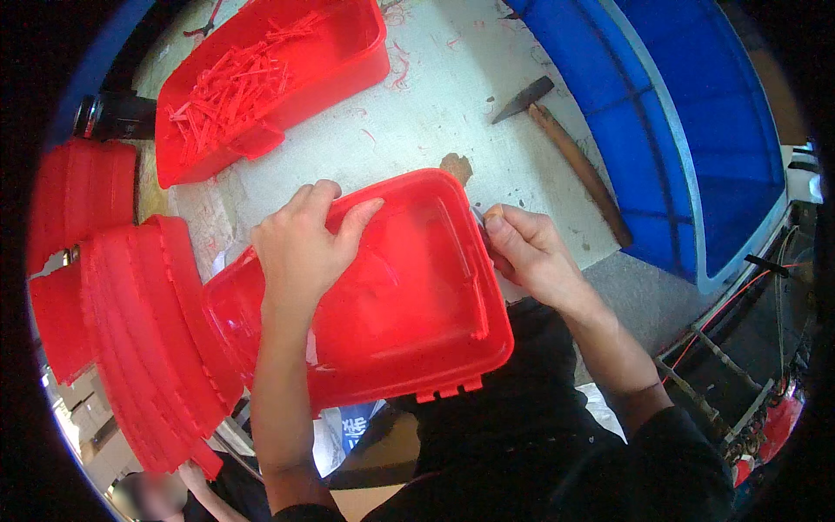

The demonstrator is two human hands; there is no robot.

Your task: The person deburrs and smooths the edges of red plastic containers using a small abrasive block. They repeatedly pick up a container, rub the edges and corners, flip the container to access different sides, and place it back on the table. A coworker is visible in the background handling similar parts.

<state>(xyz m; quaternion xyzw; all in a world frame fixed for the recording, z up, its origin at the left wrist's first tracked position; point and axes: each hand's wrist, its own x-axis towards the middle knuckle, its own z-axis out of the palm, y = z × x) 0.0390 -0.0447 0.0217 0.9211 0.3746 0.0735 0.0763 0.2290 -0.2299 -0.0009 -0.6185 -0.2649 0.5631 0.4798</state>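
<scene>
A red plastic tub [409, 270] is tilted in front of me, its hollow side facing up. My left hand [306, 239] is closed over its far left rim, thumb on the inside and fingers over the edge. At the tub's right rim my right hand [526, 248] pinches a thin metal blade [477, 217]. Most of that blade is hidden by the fingers, and its tip lies against or very near the rim. Small hinge-like tabs [448, 389] stick out from the tub's near edge.
A red bin [326, 96] of thin red plastic scraps stands far left. Stacked red tubs [143, 322] rise at left. A hammer [570, 157] lies beside a big blue crate [644, 130] at right. Another person's arm [209, 496] shows at lower left. Red shavings dot the pale worktop [417, 130].
</scene>
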